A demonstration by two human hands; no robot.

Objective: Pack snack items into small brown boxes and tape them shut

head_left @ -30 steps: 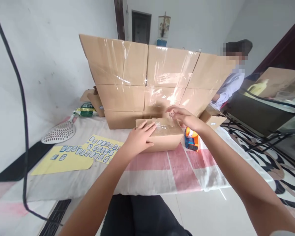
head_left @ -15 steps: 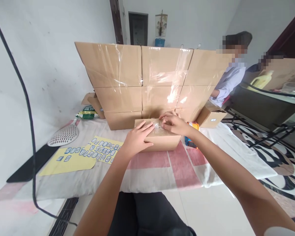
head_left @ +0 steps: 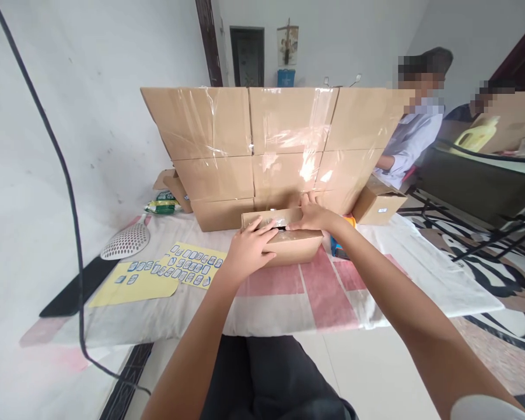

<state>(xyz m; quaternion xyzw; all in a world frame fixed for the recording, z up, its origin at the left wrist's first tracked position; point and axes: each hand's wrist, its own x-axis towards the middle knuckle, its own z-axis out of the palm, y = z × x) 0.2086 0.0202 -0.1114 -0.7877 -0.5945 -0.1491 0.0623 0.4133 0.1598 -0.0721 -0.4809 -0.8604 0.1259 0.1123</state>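
A small cardboard box (head_left: 294, 252) sits on the cloth-covered table in front of me. Its far top flap (head_left: 269, 218) is tilted up, and a dark gap shows along the taped seam. Across the left end of the top lies my left hand (head_left: 250, 248), fingers spread, its thumb against the front side. My right hand (head_left: 311, 214) grips the raised flap at the right, the thumb by the gap and the fingers over the far edge. What the box holds is hidden.
Behind the box rises a wall of taped cardboard boxes (head_left: 219, 122). Yellow label sheets (head_left: 133, 286), a white skimmer (head_left: 126, 240) and a green packet (head_left: 163, 203) lie left. An orange-and-blue item (head_left: 339, 248) and an open box (head_left: 378, 201) stand right, near a person (head_left: 415, 134).
The box's far flap has come up and a dark gap has opened at the seam. My right hand has shifted from the tape onto the flap's edge; my left hand stays on the box.
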